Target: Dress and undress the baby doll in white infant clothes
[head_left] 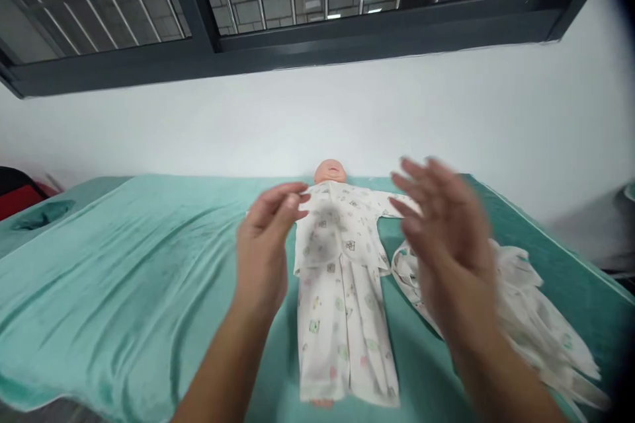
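1. The doll (pixel 331 170) lies on the green sheet (pixel 124 264), in front of the two hands and between them. Its head is at the far side, close to the white wall (pixel 238 129).
2. Its long axis runs away from the person, and one foot (pixel 323 403) shows a little under the near hem of the trousers (pixel 322 324).
3. The printed shirt (pixel 357 211) covers the upper body, and its lower edge lies over the top of the trousers.
4. The left hand (pixel 268 231) seems to be nearer to the middle of the shirt; its fingertips overlap the shirt's edge in this view. The right hand (pixel 444 225) is in front of the outstretched sleeve.
5. The left fingers are curled, with the thumb close to them, so the grip is narrow. I cannot tell if the tips meet; no held thing is visible.
6. The right hand is wide, fingers spread and blurred, holding nothing visible. Behind it lies a pile of white cloth (pixel 536 304).
7. Both hands appear raised; contact with the clothes cannot be confirmed.
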Demonstrator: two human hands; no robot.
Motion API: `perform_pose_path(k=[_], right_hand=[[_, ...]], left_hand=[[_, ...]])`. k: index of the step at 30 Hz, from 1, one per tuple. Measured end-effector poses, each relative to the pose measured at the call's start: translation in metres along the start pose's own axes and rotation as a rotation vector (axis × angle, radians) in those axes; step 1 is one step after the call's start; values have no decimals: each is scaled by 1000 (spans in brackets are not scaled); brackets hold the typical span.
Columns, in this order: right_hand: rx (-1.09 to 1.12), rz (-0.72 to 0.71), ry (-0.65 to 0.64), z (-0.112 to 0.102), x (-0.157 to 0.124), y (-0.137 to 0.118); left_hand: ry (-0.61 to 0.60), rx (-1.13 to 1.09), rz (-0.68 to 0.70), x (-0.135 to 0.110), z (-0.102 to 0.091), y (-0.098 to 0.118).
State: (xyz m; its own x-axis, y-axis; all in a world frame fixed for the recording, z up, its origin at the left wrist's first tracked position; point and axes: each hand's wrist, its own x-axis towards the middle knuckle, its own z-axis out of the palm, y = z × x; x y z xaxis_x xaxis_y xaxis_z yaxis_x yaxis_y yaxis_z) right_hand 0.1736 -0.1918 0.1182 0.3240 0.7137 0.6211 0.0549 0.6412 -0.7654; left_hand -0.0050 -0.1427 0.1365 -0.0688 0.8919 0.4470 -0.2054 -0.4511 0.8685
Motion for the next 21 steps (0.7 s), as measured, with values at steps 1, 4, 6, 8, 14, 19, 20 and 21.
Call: perform_pose_path(k=[1, 4, 6, 8, 14, 19, 20, 21], right_hand=[[0, 42, 17, 6, 6, 25], [-98, 206, 52, 22, 30, 98], [-231, 265, 30, 31, 50, 133], [-326, 296, -4, 39, 69, 155], [-460, 380, -191, 43, 80, 173], [-495, 342, -230, 42, 75, 172], [-504, 323, -238, 42, 76, 172], [-508, 315, -242, 43, 76, 172]], left_hand=[[8, 121, -53, 10, 0, -26], [15, 375, -117, 41, -2, -90], [-16, 461, -136, 62, 1, -117], [-72, 510, -165, 82, 7, -132], [-281, 638, -55, 108, 18, -156], [-321, 689, -53, 104, 13, -160], [-323, 693, -54, 104, 13, -159], [-325, 694, -53, 104, 13, -158]])
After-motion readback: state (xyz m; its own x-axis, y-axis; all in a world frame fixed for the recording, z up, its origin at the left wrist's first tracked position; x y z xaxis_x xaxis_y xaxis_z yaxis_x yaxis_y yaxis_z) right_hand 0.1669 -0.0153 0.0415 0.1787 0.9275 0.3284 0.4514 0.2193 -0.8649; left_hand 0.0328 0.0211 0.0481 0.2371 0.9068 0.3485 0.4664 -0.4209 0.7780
